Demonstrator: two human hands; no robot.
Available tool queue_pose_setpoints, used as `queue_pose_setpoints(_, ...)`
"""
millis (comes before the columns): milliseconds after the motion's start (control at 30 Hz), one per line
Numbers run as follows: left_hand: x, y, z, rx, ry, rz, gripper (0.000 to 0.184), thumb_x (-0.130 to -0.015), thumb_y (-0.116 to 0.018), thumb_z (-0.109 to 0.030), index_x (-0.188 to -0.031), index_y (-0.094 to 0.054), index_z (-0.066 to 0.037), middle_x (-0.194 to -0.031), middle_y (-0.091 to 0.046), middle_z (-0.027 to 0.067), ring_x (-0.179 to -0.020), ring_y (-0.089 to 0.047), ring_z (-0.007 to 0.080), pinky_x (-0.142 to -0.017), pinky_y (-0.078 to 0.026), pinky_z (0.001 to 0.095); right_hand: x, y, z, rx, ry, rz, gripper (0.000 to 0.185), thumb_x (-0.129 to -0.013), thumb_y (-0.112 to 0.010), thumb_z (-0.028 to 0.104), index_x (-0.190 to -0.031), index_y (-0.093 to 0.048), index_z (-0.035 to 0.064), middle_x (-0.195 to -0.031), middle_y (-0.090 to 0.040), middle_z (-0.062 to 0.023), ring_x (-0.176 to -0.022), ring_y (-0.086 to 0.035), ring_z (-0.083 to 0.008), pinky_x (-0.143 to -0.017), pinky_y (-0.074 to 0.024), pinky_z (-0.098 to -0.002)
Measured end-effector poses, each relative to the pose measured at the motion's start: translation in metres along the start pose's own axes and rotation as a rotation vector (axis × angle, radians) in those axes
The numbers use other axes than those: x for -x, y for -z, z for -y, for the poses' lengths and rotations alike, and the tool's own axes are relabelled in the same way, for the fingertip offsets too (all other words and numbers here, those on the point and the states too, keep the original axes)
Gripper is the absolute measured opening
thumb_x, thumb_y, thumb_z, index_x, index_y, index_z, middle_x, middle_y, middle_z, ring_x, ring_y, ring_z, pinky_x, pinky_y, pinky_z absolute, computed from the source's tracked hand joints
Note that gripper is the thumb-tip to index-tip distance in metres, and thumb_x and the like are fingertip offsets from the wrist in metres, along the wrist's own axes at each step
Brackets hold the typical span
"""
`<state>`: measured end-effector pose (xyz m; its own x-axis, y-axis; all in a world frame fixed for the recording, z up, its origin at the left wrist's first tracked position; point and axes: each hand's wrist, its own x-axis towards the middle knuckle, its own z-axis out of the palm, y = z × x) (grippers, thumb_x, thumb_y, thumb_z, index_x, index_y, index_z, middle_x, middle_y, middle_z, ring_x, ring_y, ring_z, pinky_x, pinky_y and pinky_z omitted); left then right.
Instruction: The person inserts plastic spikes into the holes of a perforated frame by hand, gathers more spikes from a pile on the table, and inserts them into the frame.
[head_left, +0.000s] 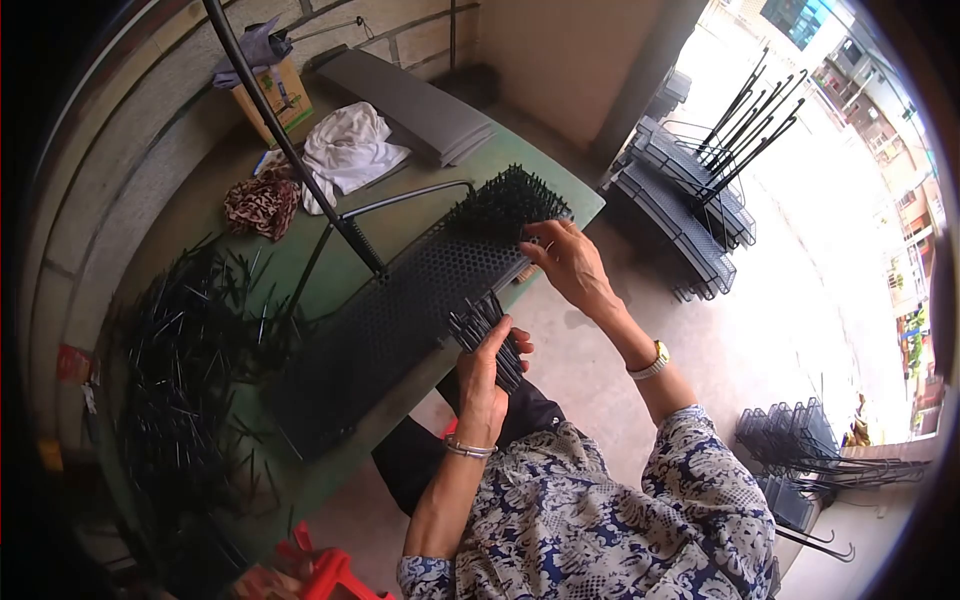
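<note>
A bundle of thin black rods is gripped in my left hand, with the thumb across it and the fingers wrapped round. My right hand has its thumb and fingertips curled in a pinch at the near side of a dense cluster of upright black rods. Anything between those fingertips is too dark and small to make out. The cluster stands on the far end of a long black perforated panel. This panel lies along the near edge of the green table.
Many loose black rods are piled on the table's left. A black metal pole rises beside the panel. Behind are a white cloth, grey boards and a carton. Stacked black racks stand on the floor; a red object is below.
</note>
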<state>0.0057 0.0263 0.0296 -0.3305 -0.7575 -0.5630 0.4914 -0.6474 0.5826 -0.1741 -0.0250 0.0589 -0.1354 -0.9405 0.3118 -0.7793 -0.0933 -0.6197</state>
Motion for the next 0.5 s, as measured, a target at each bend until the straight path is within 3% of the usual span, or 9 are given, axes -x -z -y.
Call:
queue_pose_setpoints(67, -0.001, 0.001, 0.003, -0.026, 0.004, 0.001, 0.02, -0.084, -0.071, -0.024, -0.091, -0.064, -0.007, -0.078, -0.067, 0.0068, -0.066, -0.065, 0.016, -0.052, -0.049, 0.0274, 0.007, 0.015, 0.014, -0.386, -0.079, 0.363, 0.039, -0.092, -0.062, 0.035, -0.113, -0.063, 0.0025, -0.096, -0.067, -0.0106, -0.083, -0.063, -0.0149, -0.07, -0.0501, -0.0317)
queue_pose_setpoints(133, 0.001, 0.0, 0.002, -0.062, -0.004, 0.0, 0.023, -0.083, -0.072, -0.024, -0.096, -0.065, -0.006, -0.081, -0.069, 0.0076, -0.069, -0.067, 0.0157, -0.053, -0.048, 0.0267, 0.01, 0.02, 0.029, -0.521, -0.121, 0.6, 0.037, -0.09, -0.066, 0.035, -0.108, -0.065, 0.0025, -0.091, -0.068, -0.0082, -0.081, -0.062, -0.0131, -0.068, -0.0502, -0.0278)
queue_pose_setpoints(167, 0.003, -0.001, 0.001, -0.058, -0.007, -0.003, 0.023, -0.083, -0.072, -0.024, -0.096, -0.065, -0.006, -0.081, -0.069, 0.0076, -0.069, -0.067, 0.0157, -0.053, -0.048, 0.0267, 0.011, 0.012, 0.023, -0.515, -0.079, 0.625, 0.03, -0.091, -0.065, 0.028, -0.104, -0.065, 0.0016, -0.088, -0.067, -0.0064, -0.079, -0.062, -0.0126, -0.067, -0.05, -0.0259)
queue_pose_setpoints(300, 0.009, -0.002, -0.004, -0.045, -0.017, 0.012, 0.025, -0.085, -0.069, -0.022, -0.105, -0.066, -0.006, -0.087, -0.07, 0.009, -0.074, -0.068, 0.0183, -0.053, -0.048, 0.0277, 0.002, 0.015, 0.028, -0.598, -0.103, 0.759, 0.021, -0.092, -0.062, 0.019, -0.096, -0.06, -0.0009, -0.084, -0.061, -0.0039, -0.076, -0.058, -0.0109, -0.069, -0.0494, -0.0262)
queue_pose_setpoints(500, 0.012, -0.001, -0.015, -0.018, -0.053, 0.049, 0.03, -0.087, -0.067, -0.025, -0.111, -0.064, -0.007, -0.092, -0.07, 0.0097, -0.08, -0.07, 0.0195, -0.054, -0.048, 0.0272, -0.001, 0.006, 0.029, -0.7, -0.173, 0.752, 0.02, -0.091, -0.061, 0.017, -0.097, -0.059, -0.0014, -0.085, -0.062, -0.005, -0.076, -0.059, -0.0119, -0.071, -0.0501, -0.0276)
